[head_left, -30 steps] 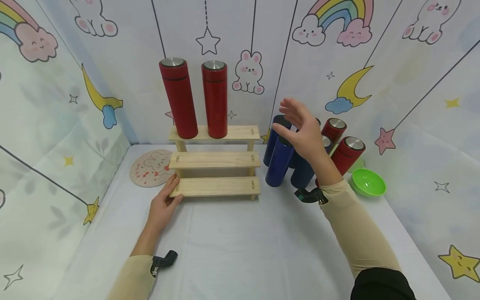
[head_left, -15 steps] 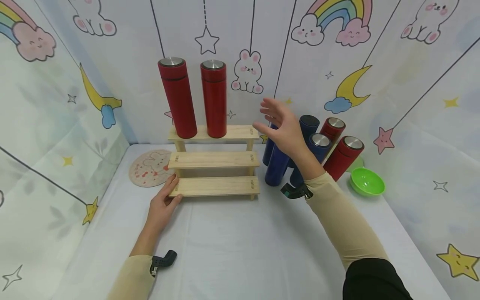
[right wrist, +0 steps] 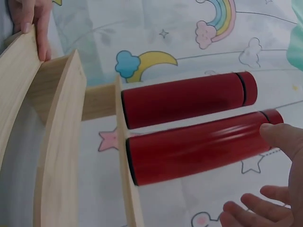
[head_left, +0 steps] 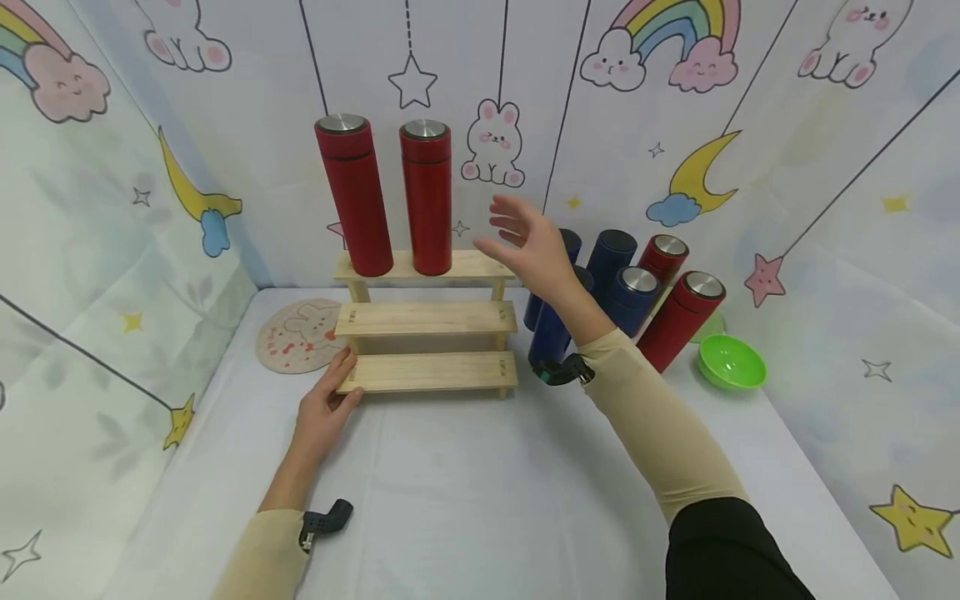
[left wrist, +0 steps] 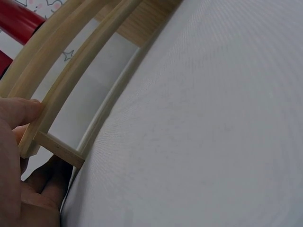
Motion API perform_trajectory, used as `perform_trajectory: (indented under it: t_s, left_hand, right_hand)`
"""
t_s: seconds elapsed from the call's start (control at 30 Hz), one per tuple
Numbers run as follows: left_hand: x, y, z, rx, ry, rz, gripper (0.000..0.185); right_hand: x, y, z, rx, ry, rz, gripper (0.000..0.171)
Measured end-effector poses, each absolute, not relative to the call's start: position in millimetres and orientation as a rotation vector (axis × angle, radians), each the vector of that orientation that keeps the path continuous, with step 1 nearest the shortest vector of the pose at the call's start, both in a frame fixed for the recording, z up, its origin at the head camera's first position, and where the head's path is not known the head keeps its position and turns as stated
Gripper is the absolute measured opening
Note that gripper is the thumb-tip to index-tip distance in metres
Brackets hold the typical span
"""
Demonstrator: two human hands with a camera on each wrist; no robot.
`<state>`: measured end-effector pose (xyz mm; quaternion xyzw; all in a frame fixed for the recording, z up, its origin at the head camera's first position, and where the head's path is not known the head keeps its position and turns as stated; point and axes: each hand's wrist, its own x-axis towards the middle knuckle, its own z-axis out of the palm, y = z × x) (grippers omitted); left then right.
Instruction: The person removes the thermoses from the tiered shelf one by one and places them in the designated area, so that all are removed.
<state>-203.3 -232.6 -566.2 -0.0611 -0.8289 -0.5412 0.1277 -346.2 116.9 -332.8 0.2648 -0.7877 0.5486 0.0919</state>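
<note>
A three-tier wooden rack [head_left: 435, 372] stands on the white table. My left hand [head_left: 322, 417] grips its left end at the lowest board; in the left wrist view the thumb [left wrist: 23, 109] lies on the wood and other fingers are partly hidden below. Two red thermos flasks stand side by side on the top board, the left one [head_left: 355, 204] and the right one [head_left: 427, 204]. To the right of them my right hand [head_left: 532, 250] is held in the air, fingers apart and holding nothing. In the right wrist view its thumb [right wrist: 277, 135] overlaps the right flask's lid end.
Several blue thermos flasks [head_left: 613, 254] stand right of the rack, partly behind my right arm. Beside them are two more red flasks [head_left: 686, 321] and a green bowl [head_left: 732, 371]. A round bunny-print mat [head_left: 288, 342] lies left of the rack. Printed cloth walls enclose the table.
My right hand has moved left, from over the blue flasks towards the upright red flasks on the top board. My left hand stays at the rack's left end.
</note>
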Motion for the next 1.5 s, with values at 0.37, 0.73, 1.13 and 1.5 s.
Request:
perform_trajectory:
  t_s: [0.37,0.73,1.13,1.5]
  left_hand:
    - [-203,-232,-567,-0.174,-2.418,-1.556,0.059]
    - [-203,-232,-563,-0.134,-2.455,-1.553,0.061]
    - [-203,-233,-565,-0.149,-2.43,-1.578,0.06]
    - [-204,-232,-565,-0.137,-2.451,-1.564,0.06]
  right_hand:
    - [-360,82,-334,0.819,-2.357,1.667,0.07]
    - [-379,58,-338,0.781,-2.422,1.664,0.072]
    - [-387,45,-345,0.741,-2.426,1.724,0.072]
    - [-393,46,-349,0.695,-2.41,1.769,0.067]
